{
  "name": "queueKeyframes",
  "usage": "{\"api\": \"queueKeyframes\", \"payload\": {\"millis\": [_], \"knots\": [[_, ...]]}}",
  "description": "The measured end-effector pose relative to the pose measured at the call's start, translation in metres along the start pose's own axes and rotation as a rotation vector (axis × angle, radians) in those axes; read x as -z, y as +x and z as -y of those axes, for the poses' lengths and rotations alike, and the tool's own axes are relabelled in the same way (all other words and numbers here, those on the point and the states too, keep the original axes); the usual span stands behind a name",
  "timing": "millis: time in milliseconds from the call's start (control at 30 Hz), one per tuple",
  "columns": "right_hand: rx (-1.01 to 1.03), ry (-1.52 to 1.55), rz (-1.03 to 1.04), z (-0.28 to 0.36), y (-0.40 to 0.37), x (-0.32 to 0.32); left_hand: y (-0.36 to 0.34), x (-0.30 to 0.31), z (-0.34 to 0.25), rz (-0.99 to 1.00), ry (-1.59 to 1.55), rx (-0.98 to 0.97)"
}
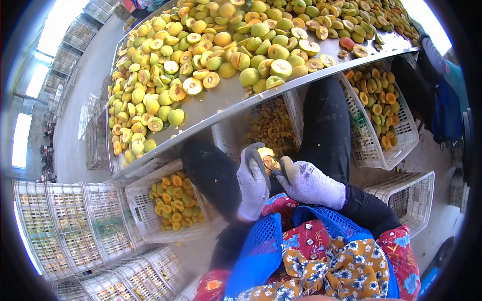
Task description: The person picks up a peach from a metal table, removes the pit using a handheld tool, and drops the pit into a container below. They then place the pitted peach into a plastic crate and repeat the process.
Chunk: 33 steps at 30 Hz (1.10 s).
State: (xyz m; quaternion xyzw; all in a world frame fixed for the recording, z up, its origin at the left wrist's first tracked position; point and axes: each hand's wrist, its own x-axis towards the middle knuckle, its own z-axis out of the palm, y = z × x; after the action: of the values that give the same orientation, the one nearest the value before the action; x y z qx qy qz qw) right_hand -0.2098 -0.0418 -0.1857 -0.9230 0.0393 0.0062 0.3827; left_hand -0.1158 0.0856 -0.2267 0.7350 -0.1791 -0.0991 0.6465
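At lap height, my left hand [253,180] in a grey-palmed, pale purple glove is closed around a yellow apricot half [269,159] with brownish flesh showing. My right hand [307,183], gloved alike, is closed with its thumb and fingers against the fruit's lower side. Whatever it grips is hidden behind the fingers. Just beyond both hands, between my knees, a white crate [226,138] holds small brown-orange pieces. Above it is a metal table [206,103] heaped with whole and halved green-yellow apricots [165,75].
White crates of apricot halves stand at left [143,215] and right [371,145] by my legs. Another crate [419,200] is at far right. Stacked crates [70,220] fill the lower left. The table's metal edge [241,106] runs above my knees. A co-worker's sleeve [434,55] shows at upper right.
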Motion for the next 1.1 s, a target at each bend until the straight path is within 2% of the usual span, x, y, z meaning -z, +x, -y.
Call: {"api": "queueKeyframes", "payload": {"millis": [67,167,200,267,300,333,367,433,600,633,667,733,767,833,867,900,933,967,1000,1100], "knots": [[0.006,0.077,-0.010,-0.005,0.000,-0.007,-0.002,-0.005,-0.006,-0.026,0.017,0.024],[-0.213,0.861,0.175,0.001,0.001,0.005,-0.002,-0.008,-0.016,-0.052,0.076,-0.159],[-0.413,1.127,0.281,0.009,-0.001,0.014,-0.001,-0.008,-0.016,-0.029,0.075,-0.192],[-0.510,1.592,0.410,0.005,-0.002,0.019,0.003,-0.006,-0.017,0.013,0.074,-0.259],[-0.555,1.825,0.476,0.001,-0.003,0.021,0.004,-0.005,-0.015,0.095,-0.102,-0.178],[-0.500,2.176,0.730,-0.018,-0.002,0.006,0.005,-0.003,-0.012,0.176,-0.276,-0.092],[-0.520,2.281,0.781,-0.019,-0.003,0.006,0.006,-0.002,-0.010,0.256,-0.450,-0.005],[-0.558,2.485,0.887,-0.020,-0.003,0.005,0.010,-0.002,-0.016,0.364,-0.448,-0.013],[-0.467,2.627,0.987,-0.032,0.007,-0.008,0.021,-0.008,-0.011,0.337,-0.515,0.079],[-0.483,2.478,0.867,-0.029,0.010,-0.007,0.022,-0.012,-0.010,0.290,-0.552,0.108],[-0.490,2.323,0.754,-0.025,0.013,-0.002,0.025,-0.016,-0.010,0.177,-0.543,0.225],[-0.479,1.964,0.506,-0.012,0.019,0.011,0.037,-0.007,0.022,0.005,-0.553,0.325],[-0.481,1.978,0.462,-0.013,0.024,0.013,0.043,-0.004,0.023,-0.081,-0.561,0.380],[-0.486,2.008,0.367,-0.022,0.034,0.018,0.047,0.034,0.028,-0.230,-0.053,0.170],[-0.436,2.101,0.452,-0.039,0.037,0.018,0.048,0.062,0.004,-0.237,0.354,0.198],[-0.498,2.057,0.431,-0.047,0.043,0.020,0.053,0.088,-0.011,-0.247,0.779,0.122],[-0.565,2.013,0.409,-0.053,0.045,0.020,0.057,0.108,-0.023,-0.275,1.135,0.191],[-0.634,1.970,0.389,-0.055,0.047,0.019,0.060,0.134,-0.008,-0.319,1.447,0.235],[-0.652,1.981,0.403,-0.055,0.051,0.021,0.071,0.145,-0.015,-0.325,1.644,0.278],[-0.755,2.071,0.468,-0.062,0.062,0.005,0.139,0.153,-0.016,-0.351,1.497,0.065]]}}
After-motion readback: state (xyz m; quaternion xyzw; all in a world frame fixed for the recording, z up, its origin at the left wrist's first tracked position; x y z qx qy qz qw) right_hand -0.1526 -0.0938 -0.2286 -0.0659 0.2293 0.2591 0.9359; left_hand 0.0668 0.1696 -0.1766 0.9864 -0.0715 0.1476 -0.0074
